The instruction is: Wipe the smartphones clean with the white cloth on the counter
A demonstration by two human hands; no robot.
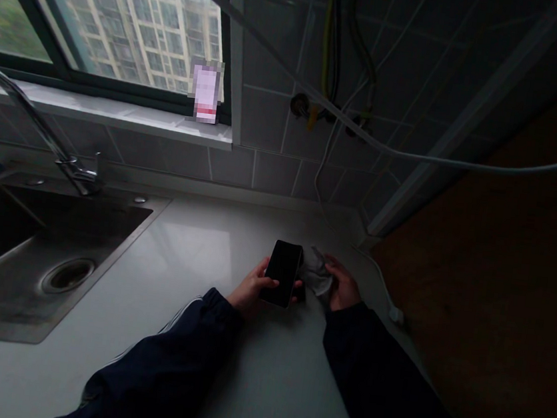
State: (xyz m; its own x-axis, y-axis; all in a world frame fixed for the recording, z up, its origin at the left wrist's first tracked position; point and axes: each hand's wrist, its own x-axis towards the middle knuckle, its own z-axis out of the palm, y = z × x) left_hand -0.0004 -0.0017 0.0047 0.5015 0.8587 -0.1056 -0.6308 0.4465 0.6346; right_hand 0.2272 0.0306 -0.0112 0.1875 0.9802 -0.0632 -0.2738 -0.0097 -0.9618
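A dark-screened smartphone (282,270) is held in my left hand (252,288), with the thumb over its lower left side and fingertips showing at its right edge. My right hand (344,287) grips a crumpled grey cloth (318,272) just right of the phone. The cloth hangs close beside the phone; I cannot tell whether they touch. A small dark object (302,293) shows behind the phone's lower right, mostly hidden. Both hands are over the white countertop (191,266).
A steel sink (103,243) with a curved faucet (74,169) lies to the left. A white cable (415,157) crosses the upper view, and a plug (396,315) lies at right by a brown panel (490,293). A pixelated box (206,93) stands on the windowsill.
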